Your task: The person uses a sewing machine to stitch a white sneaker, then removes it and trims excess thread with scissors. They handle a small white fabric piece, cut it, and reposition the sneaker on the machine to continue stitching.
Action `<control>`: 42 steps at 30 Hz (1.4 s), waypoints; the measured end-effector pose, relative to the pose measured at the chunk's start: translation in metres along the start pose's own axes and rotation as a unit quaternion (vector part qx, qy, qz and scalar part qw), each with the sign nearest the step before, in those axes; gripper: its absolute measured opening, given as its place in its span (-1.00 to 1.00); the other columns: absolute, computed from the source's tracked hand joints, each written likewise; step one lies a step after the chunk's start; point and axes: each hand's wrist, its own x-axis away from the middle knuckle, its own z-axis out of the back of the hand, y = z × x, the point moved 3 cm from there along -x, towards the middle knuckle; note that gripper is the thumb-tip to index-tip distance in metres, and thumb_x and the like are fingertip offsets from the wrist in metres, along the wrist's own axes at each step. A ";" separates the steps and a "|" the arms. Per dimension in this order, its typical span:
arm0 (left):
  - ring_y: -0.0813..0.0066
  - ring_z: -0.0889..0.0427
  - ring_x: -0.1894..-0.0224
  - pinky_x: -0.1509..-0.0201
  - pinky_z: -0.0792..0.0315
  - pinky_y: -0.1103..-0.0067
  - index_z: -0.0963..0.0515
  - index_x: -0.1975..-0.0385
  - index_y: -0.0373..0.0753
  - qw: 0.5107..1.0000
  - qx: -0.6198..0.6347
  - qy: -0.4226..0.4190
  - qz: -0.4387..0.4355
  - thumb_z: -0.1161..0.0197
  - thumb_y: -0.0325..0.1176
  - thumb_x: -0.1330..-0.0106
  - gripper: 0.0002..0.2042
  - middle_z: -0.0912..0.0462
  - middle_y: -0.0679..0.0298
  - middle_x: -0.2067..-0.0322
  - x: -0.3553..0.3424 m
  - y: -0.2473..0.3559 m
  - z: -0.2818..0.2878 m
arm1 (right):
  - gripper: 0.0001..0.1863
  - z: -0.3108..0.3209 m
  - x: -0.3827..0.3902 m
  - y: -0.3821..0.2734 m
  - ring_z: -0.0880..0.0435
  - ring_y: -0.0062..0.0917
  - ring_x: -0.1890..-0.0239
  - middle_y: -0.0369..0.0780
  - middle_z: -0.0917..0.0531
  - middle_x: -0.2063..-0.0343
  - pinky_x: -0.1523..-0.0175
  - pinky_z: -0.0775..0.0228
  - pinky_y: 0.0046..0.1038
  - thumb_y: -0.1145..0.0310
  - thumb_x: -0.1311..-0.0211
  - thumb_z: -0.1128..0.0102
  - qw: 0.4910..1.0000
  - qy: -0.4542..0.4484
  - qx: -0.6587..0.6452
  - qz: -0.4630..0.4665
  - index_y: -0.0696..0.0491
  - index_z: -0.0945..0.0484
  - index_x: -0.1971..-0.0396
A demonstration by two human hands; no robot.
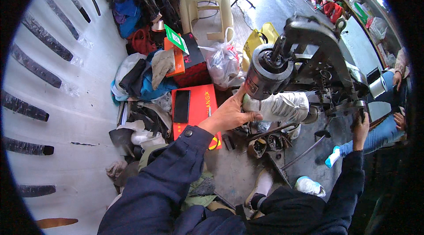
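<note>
The white bundle (285, 105) is held at left by the left hand (227, 115), the machine wheel (346, 109) by the right hand (361, 129).

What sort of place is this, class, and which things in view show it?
Probably a small repair workshop, perhaps for shoes or leather goods: a black patcher-type sewing machine stands ahead, and dark, belt-like straps line the white wall.

Yellow lettering, a row of capitals among it, runs along the red box (201, 122). A green card (176, 40) bears a white panel with a square code, red characters mark a black box (194, 49), and the dark cylinder (265, 74) carries pale marks too small to read.
</note>
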 end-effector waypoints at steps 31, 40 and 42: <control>0.66 -0.56 0.05 -0.10 -0.46 0.57 -0.54 -0.04 -0.23 0.997 0.063 0.043 0.008 -0.60 -0.33 -0.09 -0.49 -0.67 0.42 0.08 -0.014 0.000 -0.009 | -0.81 -0.001 0.005 -0.007 -0.33 -0.71 0.58 -0.40 -0.39 0.56 0.49 -0.15 -0.58 0.25 -0.49 -0.06 0.968 -0.054 -0.191 -0.154 0.08 -0.47 0.22; 0.61 -0.58 0.01 -0.14 -0.45 0.55 -0.54 -0.05 -0.23 0.995 0.098 0.021 -0.015 -0.61 -0.31 -0.08 -0.47 -0.67 0.40 0.05 -0.018 0.002 -0.007 | -0.75 -0.076 0.077 -0.049 -0.45 -0.61 0.60 -0.29 -0.49 0.56 0.50 -0.28 -0.48 0.25 -0.42 -0.17 0.883 -0.319 -0.216 -0.268 0.16 -0.52 0.18; 0.61 -0.58 0.01 -0.14 -0.45 0.55 -0.54 -0.05 -0.23 0.995 0.095 0.016 -0.011 -0.62 -0.30 -0.07 -0.45 -0.67 0.40 0.05 -0.018 0.001 -0.007 | -0.74 -0.067 0.075 -0.088 -0.45 -0.62 0.57 -0.29 -0.50 0.54 0.48 -0.29 -0.50 0.25 -0.41 -0.18 0.901 -0.296 -0.232 -0.216 0.17 -0.52 0.18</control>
